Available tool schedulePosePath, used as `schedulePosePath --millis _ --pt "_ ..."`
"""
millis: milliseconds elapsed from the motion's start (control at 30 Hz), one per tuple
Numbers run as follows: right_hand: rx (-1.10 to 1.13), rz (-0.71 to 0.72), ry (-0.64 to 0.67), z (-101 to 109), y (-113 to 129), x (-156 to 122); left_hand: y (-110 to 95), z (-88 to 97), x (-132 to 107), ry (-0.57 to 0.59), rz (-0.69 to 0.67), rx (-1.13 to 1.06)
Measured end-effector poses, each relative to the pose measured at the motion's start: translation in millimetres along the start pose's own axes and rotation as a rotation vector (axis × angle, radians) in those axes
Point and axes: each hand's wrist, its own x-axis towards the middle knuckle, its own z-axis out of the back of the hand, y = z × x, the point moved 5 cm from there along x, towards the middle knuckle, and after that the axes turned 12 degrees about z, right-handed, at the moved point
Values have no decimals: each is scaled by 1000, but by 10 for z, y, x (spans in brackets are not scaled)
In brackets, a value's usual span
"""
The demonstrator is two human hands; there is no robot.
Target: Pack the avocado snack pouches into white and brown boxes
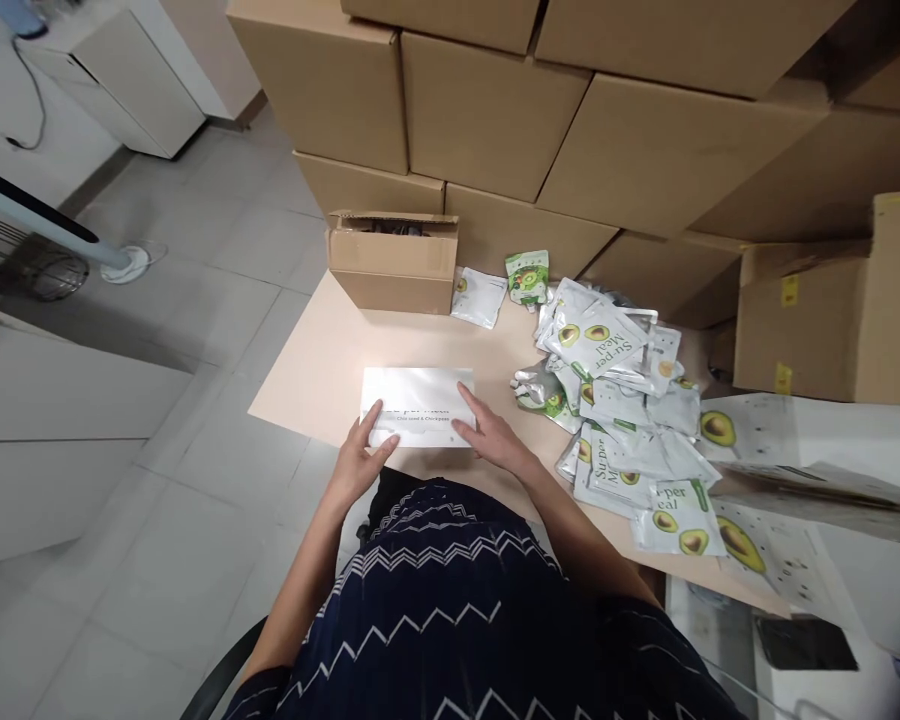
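A flat white pack (418, 392) lies near the front edge of the table, its printed line reading "Chia seed & Chickpeas". Part of the larger lettering above that line is cut off or blurred. My left hand (359, 458) grips its left end, thumb on the near edge and fingers along the side. At the opposite end, my right hand (495, 436) holds it with thumb and index finger spread apart on the surface. To the right is a heap of white and silver pouches (622, 400) with avocado pictures and "Su-per Meal" print.
A small opened cardboard box (394, 262) stands at the table's back left, beside a white pouch (480, 298) and a green pouch (527, 277). Stacked cartons (495, 115) wall off the back. An open carton (802, 325) and a dark phone-like slab (806, 643) are at right.
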Motion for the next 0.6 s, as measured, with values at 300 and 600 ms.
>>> schedulePosePath --millis 300,600 --pt "-167 221 59 -206 116 858 5 371 932 -208 24 21" --pt "-225 244 -90 -240 208 1804 -62 708 2005 -254 -44 157"
